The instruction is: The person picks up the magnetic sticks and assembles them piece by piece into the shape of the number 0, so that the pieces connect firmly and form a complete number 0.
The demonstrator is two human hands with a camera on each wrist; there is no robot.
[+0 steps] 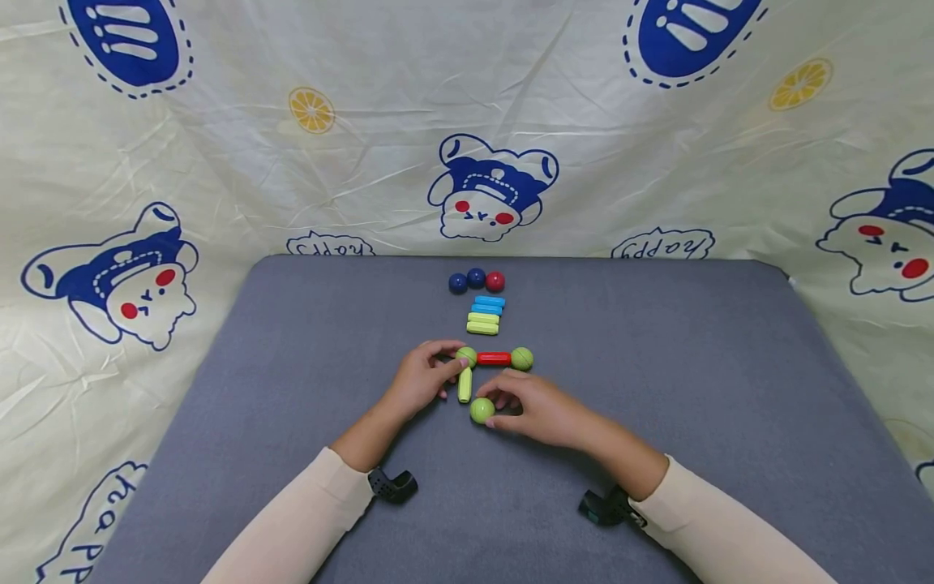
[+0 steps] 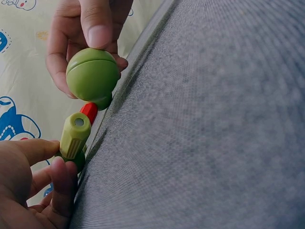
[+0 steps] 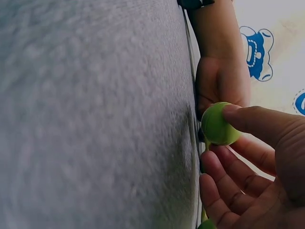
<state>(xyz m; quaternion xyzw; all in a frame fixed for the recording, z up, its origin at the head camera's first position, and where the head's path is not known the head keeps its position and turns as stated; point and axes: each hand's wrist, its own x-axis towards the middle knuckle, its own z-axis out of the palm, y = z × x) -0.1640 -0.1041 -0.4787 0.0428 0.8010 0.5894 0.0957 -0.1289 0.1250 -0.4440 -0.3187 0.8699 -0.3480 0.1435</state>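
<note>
In the head view, my left hand (image 1: 422,380) pinches a green ball (image 1: 465,354) between thumb and fingers. From that ball a red rod (image 1: 494,358) runs right to another green ball (image 1: 521,358). A yellow-green rod (image 1: 464,387) extends from it towards me, and its free end shows a round silver spot in the left wrist view. My right hand (image 1: 543,410) holds a separate green ball (image 1: 481,410) with thumb and fingertips, close to that free end. The right wrist view shows my thumb on this ball (image 3: 219,125), other fingers spread below it.
Beyond the hands, two blue rods (image 1: 488,305) and two yellow-green rods (image 1: 483,324) lie in a stack of rows. Behind them sit two dark blue balls (image 1: 467,280) and a red ball (image 1: 495,281). A patterned cloth (image 1: 379,178) hangs past the grey table's (image 1: 657,349) far edge.
</note>
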